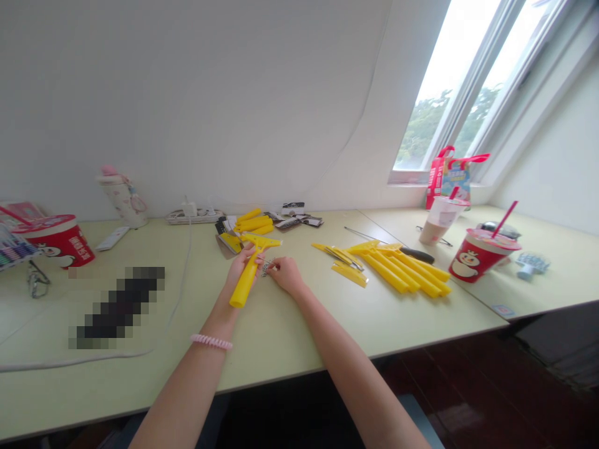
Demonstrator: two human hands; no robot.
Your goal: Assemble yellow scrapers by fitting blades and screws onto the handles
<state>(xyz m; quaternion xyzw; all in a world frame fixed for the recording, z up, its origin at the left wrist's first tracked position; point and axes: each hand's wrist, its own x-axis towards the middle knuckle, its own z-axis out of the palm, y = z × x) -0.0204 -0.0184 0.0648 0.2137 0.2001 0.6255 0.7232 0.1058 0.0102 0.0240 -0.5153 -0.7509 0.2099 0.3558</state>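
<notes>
Two bare forearms (187, 380) reach over the middle of a pale green bench (281, 337) — left hand (241, 265) curled tight round a yellow plastic scraper (244, 284), light and stiff-looking, best held by its long handle, right hand (286, 275) pinching a small silvery metal piece (266, 269).

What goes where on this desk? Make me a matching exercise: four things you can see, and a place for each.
Things:
1. yellow plastic scraper
2. pink coil bracelet
3. red cup with a straw
4. power strip

Places:
A. far right of the desk, by the window
B. against the wall
C. gripped in the left hand
D. around the left wrist

Pairs: 1-C, 2-D, 3-A, 4-B
</notes>
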